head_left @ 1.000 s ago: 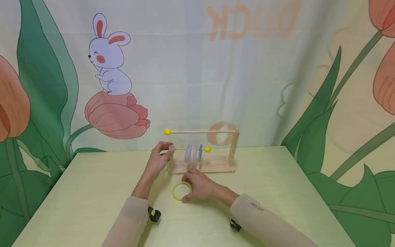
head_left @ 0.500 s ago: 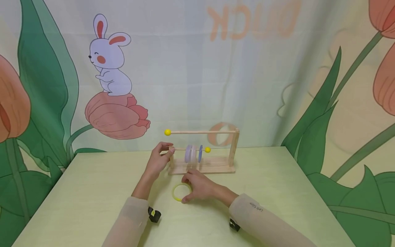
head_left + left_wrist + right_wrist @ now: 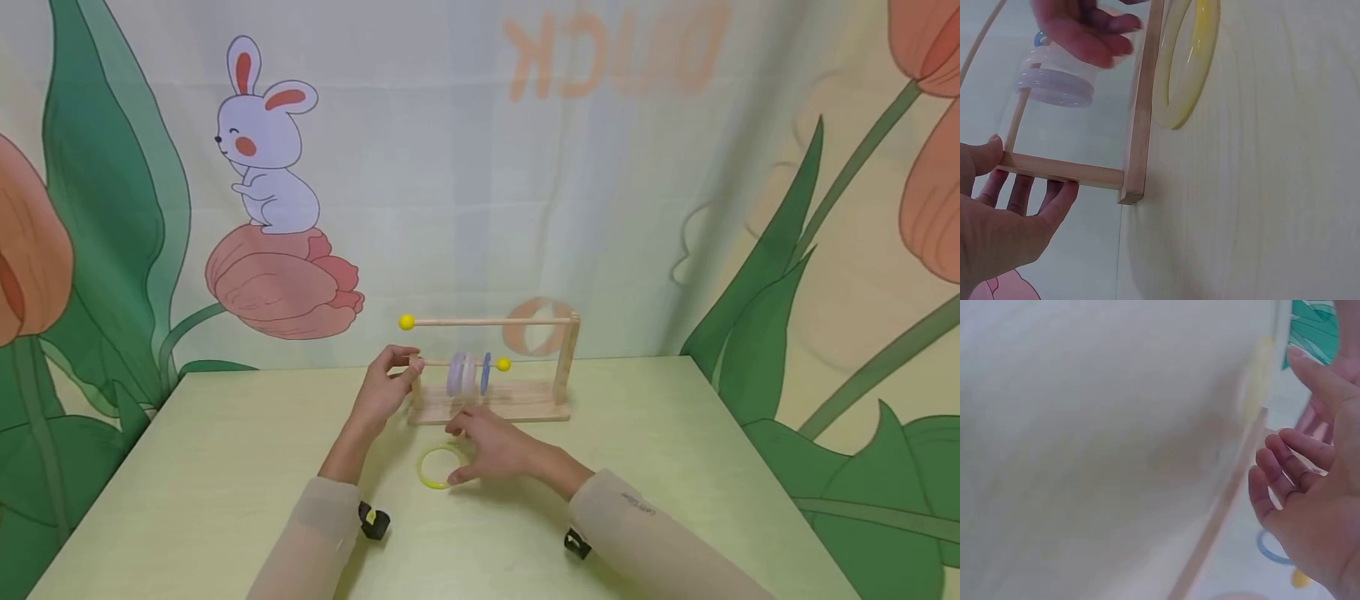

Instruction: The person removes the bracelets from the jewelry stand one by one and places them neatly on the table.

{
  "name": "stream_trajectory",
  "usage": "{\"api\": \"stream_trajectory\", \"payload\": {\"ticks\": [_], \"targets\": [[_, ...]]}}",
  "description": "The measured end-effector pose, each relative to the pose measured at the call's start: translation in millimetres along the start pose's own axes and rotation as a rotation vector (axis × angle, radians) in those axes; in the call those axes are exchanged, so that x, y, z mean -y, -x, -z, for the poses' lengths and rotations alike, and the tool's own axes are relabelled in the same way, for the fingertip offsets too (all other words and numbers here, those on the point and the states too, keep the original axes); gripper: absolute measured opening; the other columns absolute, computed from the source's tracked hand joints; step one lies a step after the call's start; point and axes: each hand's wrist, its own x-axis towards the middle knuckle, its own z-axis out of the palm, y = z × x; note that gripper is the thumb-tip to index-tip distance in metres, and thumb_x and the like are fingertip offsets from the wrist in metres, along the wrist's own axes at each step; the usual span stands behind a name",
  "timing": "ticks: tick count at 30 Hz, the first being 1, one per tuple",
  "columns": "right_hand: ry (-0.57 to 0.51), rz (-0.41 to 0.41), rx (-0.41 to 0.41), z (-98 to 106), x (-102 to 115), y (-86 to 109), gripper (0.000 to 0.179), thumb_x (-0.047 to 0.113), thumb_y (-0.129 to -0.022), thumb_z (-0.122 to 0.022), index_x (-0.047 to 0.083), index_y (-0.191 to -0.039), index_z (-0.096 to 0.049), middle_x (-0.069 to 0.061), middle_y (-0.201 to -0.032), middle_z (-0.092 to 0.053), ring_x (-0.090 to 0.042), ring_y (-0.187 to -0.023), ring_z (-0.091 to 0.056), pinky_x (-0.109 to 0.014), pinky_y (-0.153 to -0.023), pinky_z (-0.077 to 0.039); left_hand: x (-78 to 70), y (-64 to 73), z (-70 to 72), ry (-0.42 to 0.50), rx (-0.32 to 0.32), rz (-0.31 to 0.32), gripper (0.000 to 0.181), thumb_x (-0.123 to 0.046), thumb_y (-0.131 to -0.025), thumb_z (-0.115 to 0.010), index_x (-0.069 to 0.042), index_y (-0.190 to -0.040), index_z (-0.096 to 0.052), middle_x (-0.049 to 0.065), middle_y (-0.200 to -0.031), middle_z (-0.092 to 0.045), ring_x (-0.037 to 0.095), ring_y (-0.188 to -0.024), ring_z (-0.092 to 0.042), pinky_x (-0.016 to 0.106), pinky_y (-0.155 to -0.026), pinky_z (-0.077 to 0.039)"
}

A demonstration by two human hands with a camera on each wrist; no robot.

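A wooden rack stands at the middle back, its short upright post (image 3: pixel 1063 172) pinched by my left hand (image 3: pixel 378 393), thumb on one side and fingers on the other. Lilac (image 3: pixel 454 373), pale pink (image 3: pixel 468 373) and blue (image 3: pixel 486 373) rings hang on its lower rod, which ends in a yellow ball (image 3: pixel 504 364). A yellow ring (image 3: pixel 420 471) lies flat on the table in front of the rack. My right hand (image 3: pixel 498 448) hovers at that ring's right side, fingers loosely bent around nothing. In the right wrist view the yellow ring (image 3: pixel 1259 378) appears apart from its fingers.
The rack's upper rod (image 3: pixel 487 322) runs left from a tall post (image 3: pixel 567 358) to another yellow ball (image 3: pixel 407 322). Its wooden base (image 3: pixel 525 410) rests on the pale table (image 3: pixel 660 467). A printed curtain (image 3: pixel 450 167) hangs behind.
My right hand has let go of the yellow ring and shifted slightly up and right. The ring stays on the table. My left hand keeps its hold on the post.
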Motion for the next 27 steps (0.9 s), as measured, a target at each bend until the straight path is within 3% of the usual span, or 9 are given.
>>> {"api": "stream_trajectory", "payload": {"ticks": [11,18,22,27], "targets": [[-0.017,0.047,-0.26,45.7,0.8,14.2,0.05,0.033,-0.091,-0.087,0.011,-0.133,-0.069,-0.002,-0.132,-0.063,-0.021,-0.124,-0.057,-0.042,-0.103,-0.052,1.7,-1.7,1.4,0.018,0.006,0.001,0.035,-0.022,-0.107,-0.066,-0.006,-0.138,-0.059,0.019,-0.136,-0.057,0.04,-0.123,-0.064,0.052,-0.103,-0.055],[-0.036,0.104,-0.471,64.2,-10.2,14.9,0.056,0.021,-0.085,-0.092,0.002,-0.133,-0.068,-0.008,-0.131,-0.061,-0.027,-0.117,-0.058,-0.047,-0.098,-0.053,0.4,-1.3,1.4,0.022,0.01,-0.002,0.03,-0.02,-0.108,-0.066,-0.009,-0.135,-0.061,0.018,-0.135,-0.058,0.038,-0.123,-0.065,0.051,-0.103,-0.055],[-0.012,0.067,-0.508,68.5,-19.6,11.9,0.063,0.025,-0.084,-0.093,0.002,-0.135,-0.066,-0.01,-0.136,-0.06,-0.029,-0.123,-0.053,-0.049,-0.101,-0.051,0.5,-0.5,1.8,0.022,0.012,-0.01,0.031,-0.021,-0.108,-0.066,-0.009,-0.136,-0.06,0.019,-0.136,-0.058,0.039,-0.124,-0.064,0.052,-0.104,-0.054],[0.031,0.0,-0.496,69.0,-30.9,6.4,0.07,0.034,-0.084,-0.092,0.003,-0.14,-0.064,-0.012,-0.141,-0.059,-0.032,-0.125,-0.051,-0.054,-0.105,-0.046,0.8,-0.5,1.3,0.028,0.016,-0.004,0.032,-0.021,-0.108,-0.066,-0.008,-0.136,-0.06,0.019,-0.135,-0.058,0.04,-0.125,-0.064,0.053,-0.105,-0.054]]}}
